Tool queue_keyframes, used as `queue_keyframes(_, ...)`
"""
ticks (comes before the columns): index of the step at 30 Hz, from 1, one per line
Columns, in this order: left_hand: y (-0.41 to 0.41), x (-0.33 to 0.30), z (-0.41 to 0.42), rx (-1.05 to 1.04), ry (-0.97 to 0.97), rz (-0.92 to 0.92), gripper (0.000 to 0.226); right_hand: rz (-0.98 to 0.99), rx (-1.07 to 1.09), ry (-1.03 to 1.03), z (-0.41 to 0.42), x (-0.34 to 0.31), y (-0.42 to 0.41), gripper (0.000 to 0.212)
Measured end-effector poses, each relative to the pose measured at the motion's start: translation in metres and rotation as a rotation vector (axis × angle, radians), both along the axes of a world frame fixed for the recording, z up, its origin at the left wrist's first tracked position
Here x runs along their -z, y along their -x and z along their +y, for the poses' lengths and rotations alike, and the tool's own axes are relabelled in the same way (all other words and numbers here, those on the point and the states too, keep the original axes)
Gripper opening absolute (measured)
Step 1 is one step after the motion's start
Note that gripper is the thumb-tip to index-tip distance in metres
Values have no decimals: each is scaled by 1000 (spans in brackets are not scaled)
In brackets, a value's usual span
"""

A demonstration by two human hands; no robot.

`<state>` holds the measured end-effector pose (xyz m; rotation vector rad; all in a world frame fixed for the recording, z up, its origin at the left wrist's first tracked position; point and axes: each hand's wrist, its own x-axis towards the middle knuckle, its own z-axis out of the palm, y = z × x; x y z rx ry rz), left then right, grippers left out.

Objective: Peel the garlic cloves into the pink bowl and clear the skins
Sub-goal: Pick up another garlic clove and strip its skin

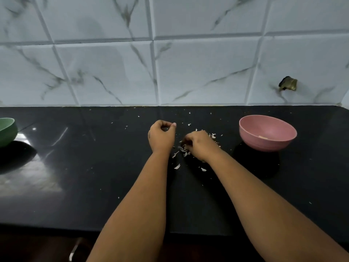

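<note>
- While it sits at the far left edge of the glossy black stone countertop (98, 167), the rounded green bowl (6, 131) is only partly in view and lies well apart from both hands.
- Left hand (161, 136): fingers curled inward with the thumb tip meeting the fingertips near the top of the fist; whether anything is pinched there I cannot tell, as nothing shows between them.
- Thin whitish papery garlic skins (182, 150) lie scattered on the counter between and just below the two hands, with smaller flecks spread toward the white marble-patterned wall tiles (198, 63).
- Right hand (201, 145): knuckles up, fingers bent downward and bunched together onto the heap of skins, its fingertips touching them; whether they clamp any cannot be made out.
- More skins show just beyond the right hand's knuckles, on the side toward the bowl.
- Round matte pink bowl (268, 132) stands upright on the counter, right of the right hand and apart from it; a small pale piece lies inside near its bottom, too small to identify.
</note>
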<state>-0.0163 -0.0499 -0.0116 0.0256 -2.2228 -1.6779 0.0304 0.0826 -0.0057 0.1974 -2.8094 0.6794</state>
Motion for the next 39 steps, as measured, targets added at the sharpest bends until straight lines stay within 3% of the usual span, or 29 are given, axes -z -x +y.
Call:
queue_keyframes(5, 3, 2, 2, 20, -63, -46, 16, -24, 51, 14, 7, 8, 7, 32)
queue_keyframes(7, 5, 3, 2, 50, -64, -39, 16, 8, 75, 92, 14, 8, 8, 25)
queue_keyframes(14, -6, 8, 34, 450, -107, -76, 8, 36, 139, 750, 38, 5, 3, 7)
queue_keyframes(18, -6, 8, 35, 549, -284, -127, 7, 61, 120, 923, 36, 4, 3, 10)
queue_keyframes(25, -8, 7, 34, 475, -238, -58, 8, 137, 111, 974, 35, -1, 0, 19)
queue_keyframes(32, -6, 5, 36, 519, -314, -28, 9, 98, 190, 1038, 39, -2, 3, 2)
queue_keyframes(34, -4, 7, 36, 508, -214, 16, 1, 139, 195, 1025, 41, -3, 4, 3)
queue_keyframes(36, -3, 9, 38, 484, -79, 73, 8, 184, 178, 965, 43, -4, 5, 5)
queue_keyframes(39, -3, 10, 40, 462, -54, 108, 8, 237, 143, 861, 43, -4, 6, 15)
